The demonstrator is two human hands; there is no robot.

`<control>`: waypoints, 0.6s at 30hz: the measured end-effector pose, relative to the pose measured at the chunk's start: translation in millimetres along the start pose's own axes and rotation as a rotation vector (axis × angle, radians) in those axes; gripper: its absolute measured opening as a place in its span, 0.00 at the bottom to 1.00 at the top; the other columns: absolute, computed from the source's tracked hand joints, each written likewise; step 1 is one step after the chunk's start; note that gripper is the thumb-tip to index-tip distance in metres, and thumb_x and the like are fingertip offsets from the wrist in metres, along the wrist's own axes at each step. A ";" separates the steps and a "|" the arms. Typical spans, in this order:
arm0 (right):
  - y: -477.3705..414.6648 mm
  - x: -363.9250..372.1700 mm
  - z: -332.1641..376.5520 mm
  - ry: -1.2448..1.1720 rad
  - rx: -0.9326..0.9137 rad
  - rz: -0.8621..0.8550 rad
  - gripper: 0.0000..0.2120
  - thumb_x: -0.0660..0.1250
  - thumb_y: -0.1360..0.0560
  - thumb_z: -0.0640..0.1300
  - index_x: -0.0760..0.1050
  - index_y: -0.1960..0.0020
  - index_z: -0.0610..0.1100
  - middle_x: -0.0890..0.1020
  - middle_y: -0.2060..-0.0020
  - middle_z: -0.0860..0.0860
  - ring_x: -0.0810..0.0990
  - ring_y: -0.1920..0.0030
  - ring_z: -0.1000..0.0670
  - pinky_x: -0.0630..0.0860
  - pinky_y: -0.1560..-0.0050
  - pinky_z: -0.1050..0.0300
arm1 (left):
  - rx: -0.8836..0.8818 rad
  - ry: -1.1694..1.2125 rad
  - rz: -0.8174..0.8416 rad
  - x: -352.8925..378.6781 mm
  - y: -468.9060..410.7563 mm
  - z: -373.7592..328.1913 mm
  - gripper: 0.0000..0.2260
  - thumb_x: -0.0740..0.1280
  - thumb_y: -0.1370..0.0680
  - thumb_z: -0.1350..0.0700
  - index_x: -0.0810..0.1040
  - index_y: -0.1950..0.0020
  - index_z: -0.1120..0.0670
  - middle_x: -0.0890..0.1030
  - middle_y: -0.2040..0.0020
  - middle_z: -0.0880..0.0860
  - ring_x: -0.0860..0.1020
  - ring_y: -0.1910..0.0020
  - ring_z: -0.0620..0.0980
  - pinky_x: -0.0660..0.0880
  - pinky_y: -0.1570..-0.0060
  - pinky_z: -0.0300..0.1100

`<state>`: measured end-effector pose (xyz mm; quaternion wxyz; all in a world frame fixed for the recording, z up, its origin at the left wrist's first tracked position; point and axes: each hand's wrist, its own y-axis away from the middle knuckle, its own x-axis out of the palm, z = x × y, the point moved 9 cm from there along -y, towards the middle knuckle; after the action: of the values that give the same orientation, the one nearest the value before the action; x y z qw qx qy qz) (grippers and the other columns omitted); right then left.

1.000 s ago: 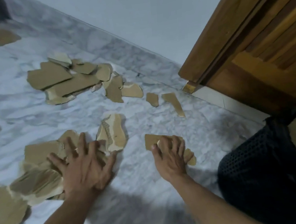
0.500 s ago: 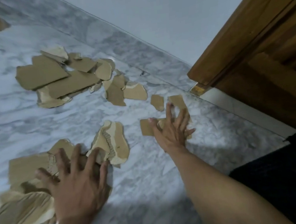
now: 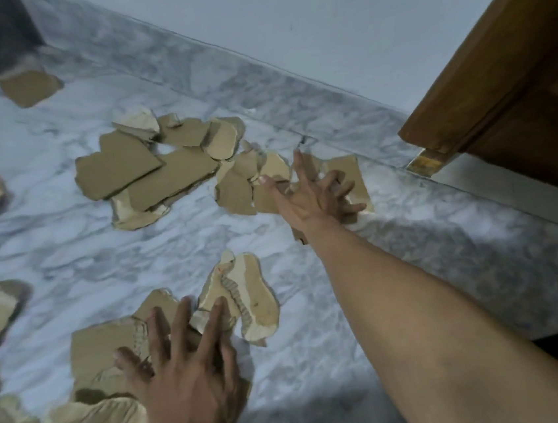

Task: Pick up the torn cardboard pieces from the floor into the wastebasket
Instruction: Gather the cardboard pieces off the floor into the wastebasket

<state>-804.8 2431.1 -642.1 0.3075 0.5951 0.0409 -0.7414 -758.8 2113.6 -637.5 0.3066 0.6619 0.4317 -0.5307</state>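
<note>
Left hand (image 3: 186,386) is pressed flat, fingers spread, on torn cardboard pieces (image 3: 102,347) at the near pile's edge. Right hand (image 3: 310,197) is laid, fingers splayed, on further pieces (image 3: 234,192) near the skirting (image 3: 257,86). Bare marble floor (image 3: 103,257) is seen between the piles.

cardboard pieces (image 3: 150,180): tan, pale torn edges | floor (image 3: 67,240): white-grey marble veining | door (image 3: 495,50): brown wood | wall (image 3: 319,17): pale grey

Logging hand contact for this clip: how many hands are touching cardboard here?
2. The left hand presses spread fingers on the near pile of pieces; the right hand, arm stretched out, rests on the pieces near the wall.
</note>
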 end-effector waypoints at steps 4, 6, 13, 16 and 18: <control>-5.7 17.1 36.4 0.043 0.013 0.046 0.50 0.51 0.41 0.87 0.45 0.23 0.71 0.39 0.21 0.36 0.33 0.26 0.23 0.35 0.42 0.14 | -0.006 0.002 -0.011 -0.5 -2.7 0.3 0.24 0.60 0.27 0.43 0.77 0.31 0.38 0.73 0.26 0.51 0.66 0.24 0.62 0.50 0.32 0.73; -5.5 24.7 46.9 0.052 -0.005 0.045 0.51 0.53 0.40 0.86 0.46 0.22 0.69 0.38 0.21 0.36 0.33 0.26 0.23 0.35 0.41 0.14 | -0.017 0.002 -0.005 0.3 -3.0 0.4 0.24 0.59 0.27 0.42 0.77 0.31 0.37 0.74 0.26 0.50 0.66 0.24 0.62 0.51 0.32 0.73; 9.9 19.2 29.8 0.121 -0.122 0.110 0.41 0.53 0.34 0.82 0.48 0.24 0.71 0.40 0.21 0.39 0.34 0.25 0.26 0.38 0.36 0.15 | -0.041 0.013 0.073 2.6 -3.3 1.7 0.25 0.58 0.26 0.41 0.75 0.29 0.37 0.72 0.25 0.50 0.64 0.23 0.61 0.51 0.31 0.72; 33.0 18.8 15.0 0.174 -0.160 0.143 0.41 0.53 0.32 0.81 0.46 0.23 0.71 0.41 0.21 0.40 0.35 0.24 0.27 0.41 0.35 0.16 | -0.054 -0.030 0.186 12.5 -2.3 5.9 0.24 0.54 0.23 0.40 0.70 0.27 0.36 0.69 0.23 0.50 0.60 0.22 0.62 0.50 0.30 0.73; 55.0 18.4 -2.9 0.189 -0.168 0.163 0.40 0.52 0.31 0.81 0.46 0.24 0.72 0.41 0.20 0.42 0.34 0.24 0.28 0.43 0.34 0.16 | -0.037 -0.032 0.229 15.7 -2.2 5.8 0.24 0.52 0.22 0.40 0.69 0.26 0.37 0.68 0.23 0.50 0.59 0.22 0.62 0.49 0.30 0.74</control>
<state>-776.5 2380.4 -642.8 0.4102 0.6358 0.0834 -0.6485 -762.3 2113.4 -654.1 0.3843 0.6924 0.3579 -0.4947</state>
